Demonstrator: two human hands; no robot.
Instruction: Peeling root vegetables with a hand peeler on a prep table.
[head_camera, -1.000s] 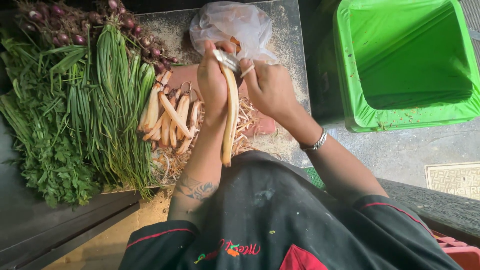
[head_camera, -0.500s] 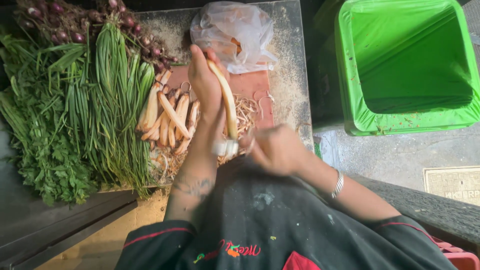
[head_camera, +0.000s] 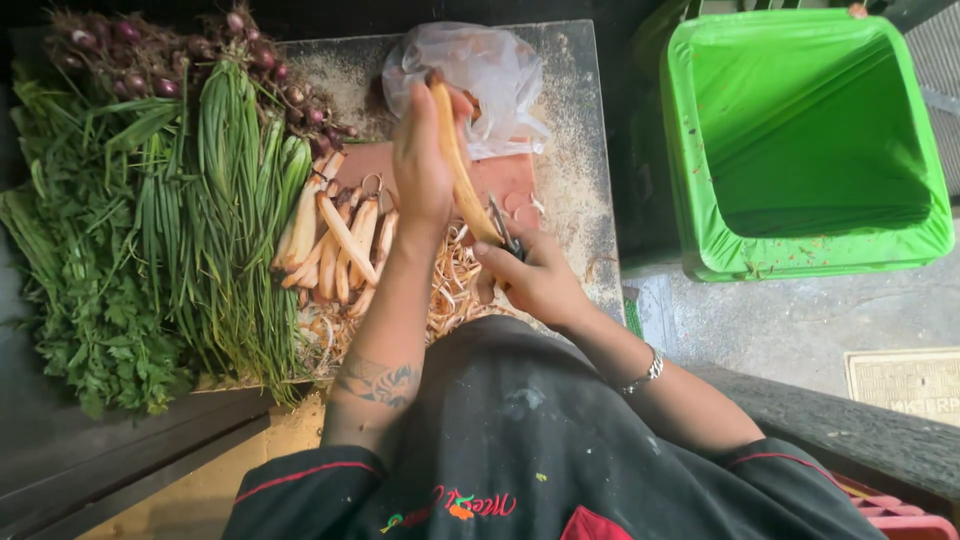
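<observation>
Gripped upright in closed left hand (head_camera: 422, 170) fingers, a long carrot (head_camera: 462, 180) is peeled by the right hand (head_camera: 530, 280), clenched on a peeler (head_camera: 505, 232); a slip upward could nick those fingers.

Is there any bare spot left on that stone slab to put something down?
Yes: the far right strip of the slab, between the plastic bag and the slab's right edge. The left is crowded with green onions and peeled carrots; peelings cover the near part.
</observation>
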